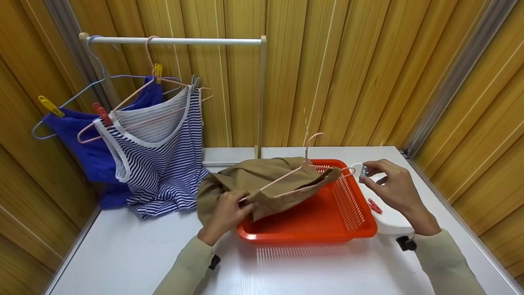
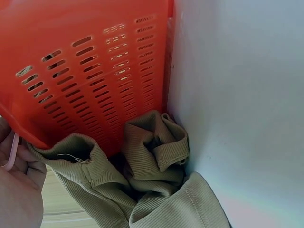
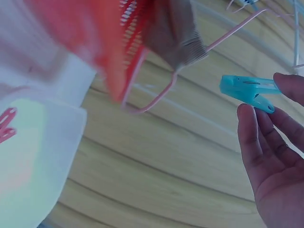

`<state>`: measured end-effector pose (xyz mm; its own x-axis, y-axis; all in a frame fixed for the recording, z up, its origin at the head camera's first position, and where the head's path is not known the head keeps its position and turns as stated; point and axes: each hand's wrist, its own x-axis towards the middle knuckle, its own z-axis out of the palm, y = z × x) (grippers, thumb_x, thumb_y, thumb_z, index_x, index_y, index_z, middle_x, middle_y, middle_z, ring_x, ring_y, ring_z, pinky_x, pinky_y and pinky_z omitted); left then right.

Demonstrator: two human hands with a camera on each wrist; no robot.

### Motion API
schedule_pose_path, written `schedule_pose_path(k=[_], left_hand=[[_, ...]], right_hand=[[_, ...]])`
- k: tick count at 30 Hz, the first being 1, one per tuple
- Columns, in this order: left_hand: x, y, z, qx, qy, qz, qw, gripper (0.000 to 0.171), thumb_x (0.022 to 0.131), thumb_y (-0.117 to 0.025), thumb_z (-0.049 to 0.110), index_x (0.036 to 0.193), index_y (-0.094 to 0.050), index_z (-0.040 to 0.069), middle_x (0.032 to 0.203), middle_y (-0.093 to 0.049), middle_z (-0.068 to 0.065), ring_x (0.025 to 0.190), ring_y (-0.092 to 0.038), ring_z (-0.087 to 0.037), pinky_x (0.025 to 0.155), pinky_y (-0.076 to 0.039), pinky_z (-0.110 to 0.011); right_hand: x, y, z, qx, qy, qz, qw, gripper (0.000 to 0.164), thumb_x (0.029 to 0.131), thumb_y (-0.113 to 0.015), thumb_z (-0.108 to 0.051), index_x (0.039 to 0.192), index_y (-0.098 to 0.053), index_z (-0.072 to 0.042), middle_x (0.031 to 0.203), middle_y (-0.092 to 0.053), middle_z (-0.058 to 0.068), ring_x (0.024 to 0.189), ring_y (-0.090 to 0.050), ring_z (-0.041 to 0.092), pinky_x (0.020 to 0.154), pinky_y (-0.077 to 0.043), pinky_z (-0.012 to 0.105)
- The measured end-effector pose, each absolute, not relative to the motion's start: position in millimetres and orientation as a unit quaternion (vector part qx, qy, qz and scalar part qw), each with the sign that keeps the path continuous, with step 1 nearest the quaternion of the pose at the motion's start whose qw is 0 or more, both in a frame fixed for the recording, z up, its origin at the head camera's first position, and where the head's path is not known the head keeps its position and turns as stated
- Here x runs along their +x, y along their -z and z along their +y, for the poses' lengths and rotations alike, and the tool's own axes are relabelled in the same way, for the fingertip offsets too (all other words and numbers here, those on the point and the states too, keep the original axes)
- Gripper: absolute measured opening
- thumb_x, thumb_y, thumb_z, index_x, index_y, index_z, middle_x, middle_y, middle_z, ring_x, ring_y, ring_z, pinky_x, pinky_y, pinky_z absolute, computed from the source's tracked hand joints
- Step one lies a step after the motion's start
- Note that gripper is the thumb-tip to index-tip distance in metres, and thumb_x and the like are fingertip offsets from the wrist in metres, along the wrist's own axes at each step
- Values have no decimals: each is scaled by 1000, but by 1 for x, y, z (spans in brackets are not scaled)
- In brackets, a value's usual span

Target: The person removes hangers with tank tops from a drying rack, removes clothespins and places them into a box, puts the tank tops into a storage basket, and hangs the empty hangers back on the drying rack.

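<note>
The right hand [image 1: 393, 188] pinches a teal clothespin [image 3: 244, 88] between thumb and fingertips; the left hand [image 1: 227, 211] grips one end of a pink hanger [image 1: 282, 179] and the brown garment [image 1: 241, 180] on it — cloth spreading beyond those fingers, partly over a red basket [image 1: 294, 238]; below the right fingers, a red clothespin [image 1: 374, 206] lies on a white tray [image 1: 395, 219]; farther out, a white table [image 1: 135, 254] meets wood-panelled walls [image 1: 348, 82] — the right hand hides part of the tray; the left wrist view cuts off the left hand.
</note>
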<state>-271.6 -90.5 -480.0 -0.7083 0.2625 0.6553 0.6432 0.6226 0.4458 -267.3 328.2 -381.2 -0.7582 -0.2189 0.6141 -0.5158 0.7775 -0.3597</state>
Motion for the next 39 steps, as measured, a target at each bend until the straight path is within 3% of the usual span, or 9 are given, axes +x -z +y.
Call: schedule_pose_path(k=[7,11,14,17,21,26,33,39], left_hand=[[-272,481,-90,-262,346,-858,274,16,81,-80,21,82,-69,10,75,-67,1,70,-60,-14,66,-45,-31],[-272,481,-91,-263,348,-858,273,16,81,-80,21,82,-69,9,76,-68,0,70,-60,-14,66,-46,-31],[-272,481,-91,-264,348,-857,275,16,80,-80,21,83,-69,9,75,-68,0,69,-59,-13,65,-46,-30],[-272,481,-91,-262,347,-857,278,16,80,-80,21,82,-70,10,75,-67,1,68,-58,-12,65,-46,-29],[-271,481,-90,-263,343,-857,282,16,80,-80,22,82,-69,10,75,-68,1,69,-61,-12,65,-47,-30],[-272,481,-90,-264,338,-857,286,17,81,-80,23,82,-69,10,76,-69,1,70,-62,-14,66,-48,-32],[-272,481,-91,-261,335,-860,283,18,81,-79,25,83,-69,11,76,-69,1,71,-63,-14,66,-48,-33],[-271,480,-90,-255,337,-864,273,19,81,-79,27,83,-69,12,76,-68,2,71,-61,-14,67,-47,-32]], right_hand=[[-274,405,358,171,-234,-920,265,29,83,-78,-13,109,-70,-4,92,-71,8,81,-68,26,63,-47,8],[-276,418,369,147,-219,-937,228,32,84,-76,-14,112,-68,-2,93,-72,12,84,-68,30,70,-54,29],[-279,427,375,129,-217,-948,194,34,85,-75,-15,114,-67,-1,94,-72,14,86,-68,33,76,-52,46],[-281,436,381,116,-215,-956,160,35,86,-74,-16,115,-66,0,96,-72,16,89,-67,34,81,-50,55],[-285,447,387,106,-210,-965,118,34,86,-74,-18,113,-66,1,96,-72,16,89,-67,34,81,-51,55],[-288,458,393,110,-191,-971,89,31,85,-75,-20,108,-68,0,89,-72,10,83,-67,28,77,-53,48],[-289,468,396,86,-181,-980,9,35,87,-71,-24,113,-67,0,94,-69,12,83,-62,24,76,-54,48],[-288,467,396,92,-170,-981,-17,32,88,-67,-22,111,-67,-1,93,-68,13,81,-63,24,71,-54,44]])
